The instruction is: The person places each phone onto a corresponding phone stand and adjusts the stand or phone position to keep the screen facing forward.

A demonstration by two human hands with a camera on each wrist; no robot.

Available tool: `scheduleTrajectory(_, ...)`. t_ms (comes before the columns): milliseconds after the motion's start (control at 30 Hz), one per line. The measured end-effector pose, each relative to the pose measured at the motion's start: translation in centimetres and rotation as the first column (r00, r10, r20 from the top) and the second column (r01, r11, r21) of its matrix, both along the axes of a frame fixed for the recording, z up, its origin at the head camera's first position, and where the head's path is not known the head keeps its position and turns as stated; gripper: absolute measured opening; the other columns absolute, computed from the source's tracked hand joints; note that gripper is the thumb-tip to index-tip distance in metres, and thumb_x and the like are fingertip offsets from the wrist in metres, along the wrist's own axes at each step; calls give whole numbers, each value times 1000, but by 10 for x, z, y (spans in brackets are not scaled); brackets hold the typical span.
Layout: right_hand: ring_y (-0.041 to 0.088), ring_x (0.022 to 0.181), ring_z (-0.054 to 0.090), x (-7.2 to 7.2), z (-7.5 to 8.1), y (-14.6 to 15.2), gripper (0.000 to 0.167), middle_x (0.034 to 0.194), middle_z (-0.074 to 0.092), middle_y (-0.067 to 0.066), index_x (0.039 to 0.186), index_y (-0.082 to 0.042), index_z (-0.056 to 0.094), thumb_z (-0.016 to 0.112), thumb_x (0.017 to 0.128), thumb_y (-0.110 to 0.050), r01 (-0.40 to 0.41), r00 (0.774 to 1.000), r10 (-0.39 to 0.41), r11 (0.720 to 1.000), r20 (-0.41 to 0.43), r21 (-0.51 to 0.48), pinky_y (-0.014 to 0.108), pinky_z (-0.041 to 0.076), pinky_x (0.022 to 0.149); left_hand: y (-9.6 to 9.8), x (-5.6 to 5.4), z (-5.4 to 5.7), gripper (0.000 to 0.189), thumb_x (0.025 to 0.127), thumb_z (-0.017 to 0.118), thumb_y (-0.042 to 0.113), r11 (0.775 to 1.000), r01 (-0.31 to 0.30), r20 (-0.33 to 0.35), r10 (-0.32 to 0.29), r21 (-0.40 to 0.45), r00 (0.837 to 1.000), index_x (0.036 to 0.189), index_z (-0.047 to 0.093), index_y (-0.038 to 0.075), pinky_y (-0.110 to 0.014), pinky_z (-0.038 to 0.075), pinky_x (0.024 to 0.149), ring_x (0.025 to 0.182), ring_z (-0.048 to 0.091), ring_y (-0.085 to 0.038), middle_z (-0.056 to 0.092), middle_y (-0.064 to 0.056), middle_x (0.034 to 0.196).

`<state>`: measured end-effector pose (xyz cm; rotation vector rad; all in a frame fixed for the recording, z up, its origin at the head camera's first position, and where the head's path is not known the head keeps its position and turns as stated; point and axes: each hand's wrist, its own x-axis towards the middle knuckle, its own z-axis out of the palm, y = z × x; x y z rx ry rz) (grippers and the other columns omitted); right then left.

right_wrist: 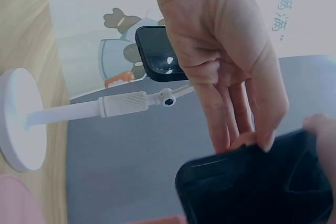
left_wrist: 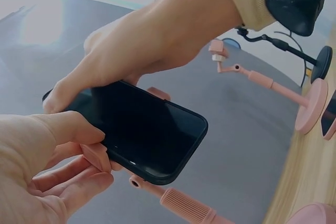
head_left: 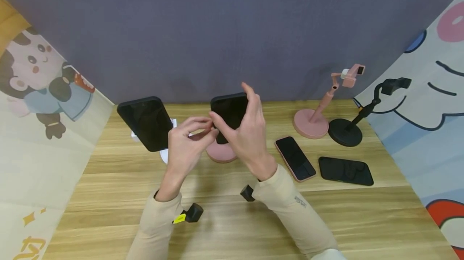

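A black phone (head_left: 232, 111) sits upright in the clamp of a pink phone stand (head_left: 221, 153). My left hand (head_left: 190, 141) pinches the pink clamp end (left_wrist: 96, 156) at the phone's left edge, between thumb and fingers. From the other side my right hand (head_left: 248, 135) grips the phone around its upper end. In the left wrist view its thumb reaches across the screen's end, while its other fingers are partly hidden behind the phone. Part of the clamp's far end (left_wrist: 159, 93) shows at the opposite edge.
To the left, a white stand (right_wrist: 123, 103) holds another black phone (head_left: 146, 123). A pink stand (head_left: 311, 123) and a black stand (head_left: 346, 131) stand at right. A pink-edged phone (head_left: 295, 158) and a black phone (head_left: 346, 170) lie before them. A grey panel (head_left: 232, 30) rises behind.
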<state>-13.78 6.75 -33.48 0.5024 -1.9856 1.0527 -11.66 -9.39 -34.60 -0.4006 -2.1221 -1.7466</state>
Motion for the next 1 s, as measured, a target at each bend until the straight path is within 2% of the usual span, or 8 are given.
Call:
scheduleTrajectory(167,34,103,56,-4,-14,17,86,125,54,26,154,7,34,63,99,-52,-105,994,105,993,-1,-44,40,51,82,0,1,-2,12,84,83,0,1000,3,-11,-3,19,1000,95,81,-3,-29,62,83,97,72,-14,75,-9,106)
scheduleTrajectory(267,34,104,57,-6,-24,31,80,124,53,24,152,6,40,60,101,-52,-187,981,191,978,41,-93,38,51,83,0,2,-4,12,83,84,1,1000,7,-20,-6,24,1000,95,81,-3,-29,62,84,98,72,-15,75,-9,106)
scheduleTrajectory(367,28,105,58,-7,-34,44,69,122,56,22,146,4,47,58,103,-49,-290,944,309,944,116,-160,34,51,93,0,2,-6,12,83,85,2,1000,3,-29,-2,31,1000,93,81,-2,-29,62,85,98,72,-15,75,-9,107)
scheduleTrajectory(533,14,110,60,-7,-47,56,50,120,59,25,139,9,51,57,107,-29,-408,861,467,871,203,-274,23,51,95,2,1,-11,13,83,84,0,999,1,-48,2,47,999,94,80,-4,-30,62,85,98,72,-17,75,-10,109)
scheduleTrajectory(633,9,107,61,-6,-51,59,35,117,61,28,134,13,53,56,107,-10,-435,831,511,843,220,-317,20,52,92,3,2,-14,17,84,83,-1,998,6,-61,-2,69,998,100,79,-5,-31,62,86,98,72,-18,74,-13,110)
scheduleTrajectory(700,7,104,62,-6,-52,59,29,115,62,28,130,14,56,55,105,-1,-431,825,516,838,231,-334,19,52,88,3,2,-17,21,84,82,-2,996,12,-64,-6,85,998,105,77,-5,-32,62,87,99,73,-18,74,-15,110)
scheduleTrajectory(833,7,101,63,-5,-51,58,25,112,64,26,125,13,60,55,104,1,-404,821,506,842,265,-358,18,53,85,4,2,-23,31,87,80,-1,995,20,-29,-17,102,999,117,73,-3,-32,61,88,101,72,-15,74,-17,113)
scheduleTrajectory(1000,8,100,64,-2,-48,58,24,111,65,23,123,11,61,56,104,-1,-363,805,500,841,320,-400,20,55,87,5,3,-30,31,92,77,7,994,21,74,-30,112,997,122,72,0,-28,61,87,101,72,-13,74,-14,112)
